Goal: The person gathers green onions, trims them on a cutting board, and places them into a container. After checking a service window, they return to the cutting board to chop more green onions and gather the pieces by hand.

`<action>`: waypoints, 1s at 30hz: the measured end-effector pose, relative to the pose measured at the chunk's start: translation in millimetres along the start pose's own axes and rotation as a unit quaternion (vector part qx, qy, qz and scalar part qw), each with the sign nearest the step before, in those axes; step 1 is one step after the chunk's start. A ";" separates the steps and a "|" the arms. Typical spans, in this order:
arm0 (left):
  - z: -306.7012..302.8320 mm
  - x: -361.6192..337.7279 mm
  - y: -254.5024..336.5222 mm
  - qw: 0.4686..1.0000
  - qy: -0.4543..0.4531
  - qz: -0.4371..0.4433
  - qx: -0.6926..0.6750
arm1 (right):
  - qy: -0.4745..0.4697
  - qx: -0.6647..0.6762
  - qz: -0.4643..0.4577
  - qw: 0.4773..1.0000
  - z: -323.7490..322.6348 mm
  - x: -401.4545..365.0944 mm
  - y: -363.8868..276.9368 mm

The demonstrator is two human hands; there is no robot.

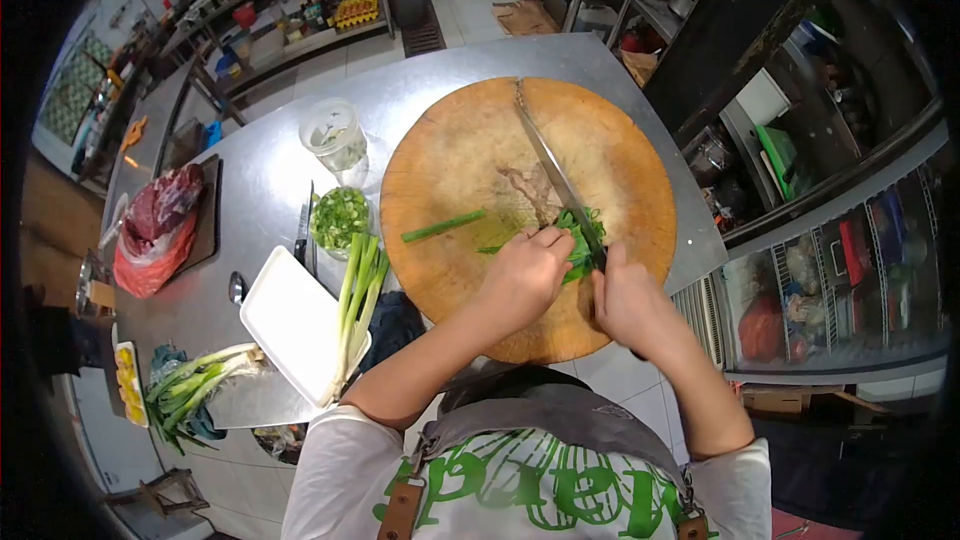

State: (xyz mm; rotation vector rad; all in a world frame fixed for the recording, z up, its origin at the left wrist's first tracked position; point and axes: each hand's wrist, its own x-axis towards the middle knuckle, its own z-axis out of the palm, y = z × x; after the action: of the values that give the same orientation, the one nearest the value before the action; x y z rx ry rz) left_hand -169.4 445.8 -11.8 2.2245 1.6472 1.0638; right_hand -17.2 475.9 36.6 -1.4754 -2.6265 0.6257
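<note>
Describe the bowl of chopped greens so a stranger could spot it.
Find the round wooden board on the steel counter. Just off its left edge sits a small bowl, the only thing full of chopped greens, between a clear tub and whole stalks.

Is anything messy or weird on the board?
Only a little: one green stalk lies alone on the round board, apart from the greens the left hand holds down while the right hand grips the knife.

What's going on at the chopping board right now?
A person is cutting scallion greens on the round wooden board. The left hand pins the bunch, and the right hand holds a long knife across it. One stalk lies apart on the board, and a bowl of chopped greens sits beside it.
</note>
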 end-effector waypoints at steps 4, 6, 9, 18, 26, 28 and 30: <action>0.2 -2.4 0.0 0.999 0.010 -0.021 -0.037 | 0.009 0.015 -0.027 0.999 -19.1 5.3 2.0; 2.5 -4.0 -0.5 0.998 0.024 -0.024 -0.057 | -0.045 -0.020 -0.016 0.999 -46.1 -6.3 -5.3; 0.9 -3.4 -2.8 0.997 0.015 -0.033 -0.065 | -0.039 -0.012 -0.039 0.998 -62.2 -14.6 5.5; -8.0 -3.8 14.9 0.999 -0.005 -0.026 0.036 | 0.009 0.143 -0.004 0.990 -38.8 -35.1 31.5; -4.5 -4.0 -3.6 0.996 0.004 -0.072 -0.056 | 0.024 0.216 -0.006 0.976 -33.9 -41.2 37.8; -6.4 -3.7 -2.2 0.996 -0.001 -0.076 -0.050 | 0.029 0.224 -0.007 0.974 -34.4 -42.2 39.1; -8.6 -1.9 1.2 0.996 -0.004 -0.081 -0.044 | 0.028 0.215 -0.011 0.976 -33.5 -42.8 41.5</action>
State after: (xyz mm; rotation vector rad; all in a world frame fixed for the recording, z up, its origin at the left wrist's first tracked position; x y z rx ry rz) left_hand -174.2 441.3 -5.7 1.9998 1.7105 1.0623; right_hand 47.7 469.9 57.5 -1.3067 -2.2663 1.0513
